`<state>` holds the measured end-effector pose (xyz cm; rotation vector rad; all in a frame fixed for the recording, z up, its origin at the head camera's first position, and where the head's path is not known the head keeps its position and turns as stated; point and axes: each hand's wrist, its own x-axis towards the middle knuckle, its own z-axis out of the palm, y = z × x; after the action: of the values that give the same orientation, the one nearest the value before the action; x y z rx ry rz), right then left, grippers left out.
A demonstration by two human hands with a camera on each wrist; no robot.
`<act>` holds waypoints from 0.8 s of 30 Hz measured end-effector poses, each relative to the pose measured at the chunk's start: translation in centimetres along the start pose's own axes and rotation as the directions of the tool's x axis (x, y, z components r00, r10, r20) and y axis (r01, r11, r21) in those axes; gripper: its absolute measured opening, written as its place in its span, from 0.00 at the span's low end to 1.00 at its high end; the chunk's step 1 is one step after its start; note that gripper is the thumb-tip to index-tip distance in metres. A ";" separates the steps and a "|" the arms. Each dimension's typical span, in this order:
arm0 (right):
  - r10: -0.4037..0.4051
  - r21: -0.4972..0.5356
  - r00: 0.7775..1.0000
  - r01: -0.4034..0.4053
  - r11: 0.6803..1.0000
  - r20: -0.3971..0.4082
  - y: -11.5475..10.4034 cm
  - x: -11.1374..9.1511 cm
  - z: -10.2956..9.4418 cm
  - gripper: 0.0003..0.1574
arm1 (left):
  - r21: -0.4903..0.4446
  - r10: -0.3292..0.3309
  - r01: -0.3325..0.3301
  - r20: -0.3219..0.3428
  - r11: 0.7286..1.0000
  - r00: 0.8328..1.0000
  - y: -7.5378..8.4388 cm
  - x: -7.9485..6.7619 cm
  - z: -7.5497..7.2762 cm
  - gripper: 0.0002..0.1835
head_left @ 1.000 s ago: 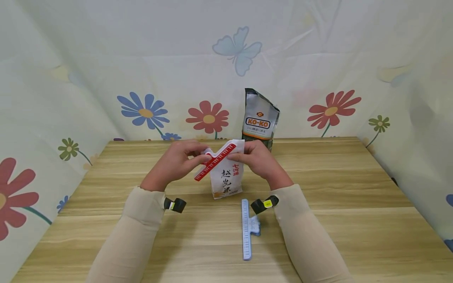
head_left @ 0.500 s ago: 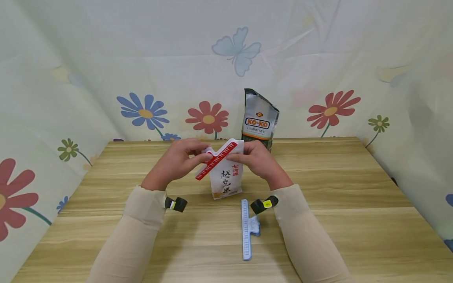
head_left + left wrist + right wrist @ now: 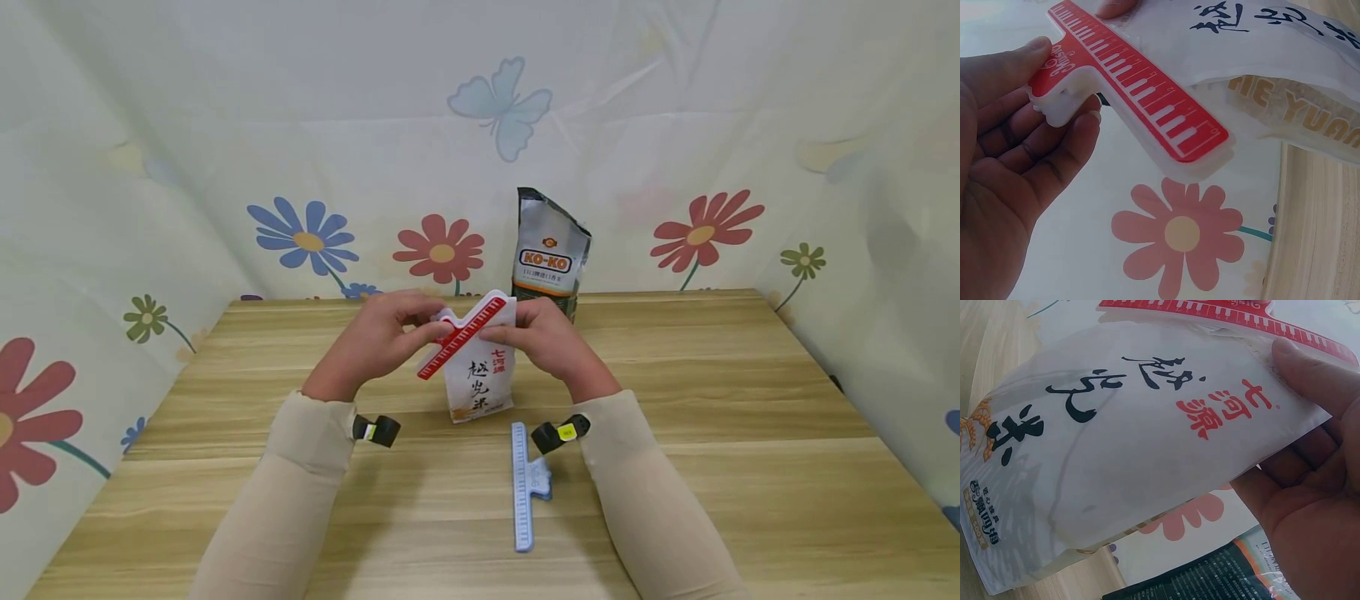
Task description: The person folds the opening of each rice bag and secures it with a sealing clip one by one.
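Note:
My left hand [image 3: 387,340] pinches the handle of a red and white bag clip [image 3: 1141,84], thumb on the front and fingers behind. The clip has piano-key markings and lies slantwise across the upper left corner of a white rice bag [image 3: 1122,437]. Whether its bar bites on the bag is hard to tell. My right hand [image 3: 551,342] grips the bag's upper right edge between the thumb in front and the fingers behind. The bag stands upright on the table, printed with black and red characters.
A light blue bag clip [image 3: 522,487] lies on the wooden table [image 3: 720,475] in front of the white bag. Behind my right hand stands a silver and green KO-KO bag [image 3: 551,242]. A flowered cloth [image 3: 360,150] hangs behind the table.
My left hand and the red clip have shifted slightly up and to the right along the bag's corner. The right hand and the white bag stay nearly still.

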<state>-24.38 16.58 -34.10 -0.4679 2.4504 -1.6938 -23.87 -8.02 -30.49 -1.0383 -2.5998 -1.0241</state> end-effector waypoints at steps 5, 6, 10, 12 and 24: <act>-0.004 0.005 1.000 0.004 1.000 0.001 0.1 0.0 0.0 0.17 | 0.000 0.010 -0.010 -0.003 1.000 1.000 0.0 0.1 0.0 0.11; -0.005 0.005 1.000 0.005 1.000 0.001 0.1 0.0 0.0 0.17 | -0.001 0.011 -0.011 -0.004 1.000 1.000 0.1 0.2 0.0 0.11; -0.002 0.002 1.000 0.002 1.000 0.003 0.1 0.0 -0.1 0.17 | 0.005 0.012 -0.012 -0.007 1.000 1.000 0.1 0.3 0.0 0.11; 0.002 0.001 1.000 -0.002 1.000 0.004 0.1 0.1 -0.1 0.17 | 0.008 0.017 -0.017 -0.007 1.000 1.000 0.2 0.4 -0.1 0.11; 0.006 0.014 1.000 -0.006 1.000 0.009 0.0 0.0 -0.1 0.17 | 0.015 0.029 -0.028 -0.009 0.999 1.000 0.7 0.7 -0.2 0.12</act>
<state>-24.43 16.66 -34.11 -0.4646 2.4302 -1.7012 -23.99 -7.40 -29.73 -1.0617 -2.5741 -0.9989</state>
